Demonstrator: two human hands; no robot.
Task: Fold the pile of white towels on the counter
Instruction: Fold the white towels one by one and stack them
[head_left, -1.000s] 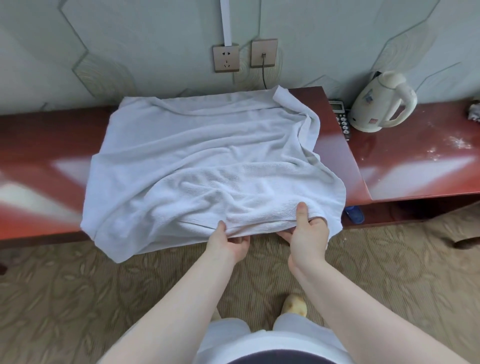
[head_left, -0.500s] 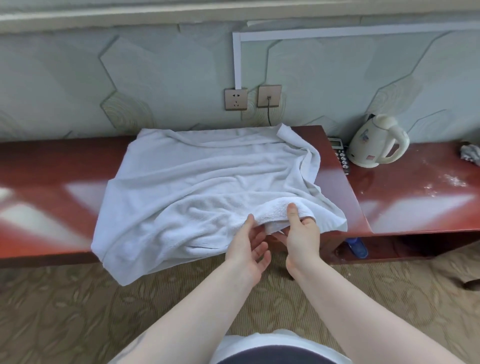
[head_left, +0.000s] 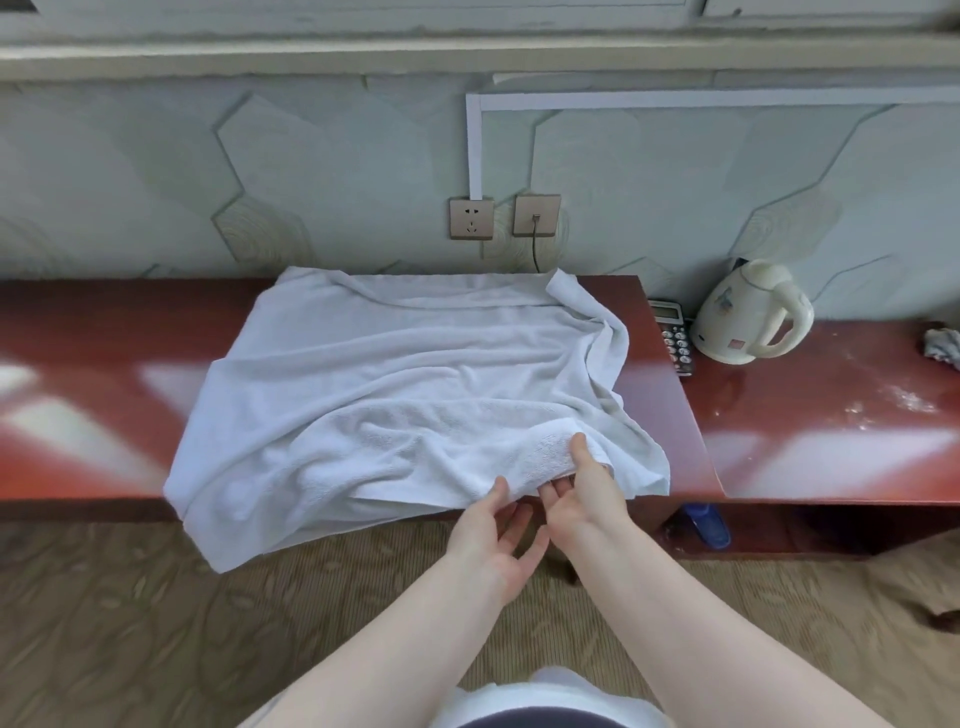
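A white towel (head_left: 405, 395) lies spread on the red worktop (head_left: 93, 384), its near side hanging over the front edge. The right hand (head_left: 582, 493) pinches the towel's near hem, thumb on top. The left hand (head_left: 493, 540) is released, thumb touching the hem.

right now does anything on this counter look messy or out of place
Yes. The white towel lies rumpled and skewed, its near left corner drooping off the counter. White powdery smears mark the lower counter right of the kettle.
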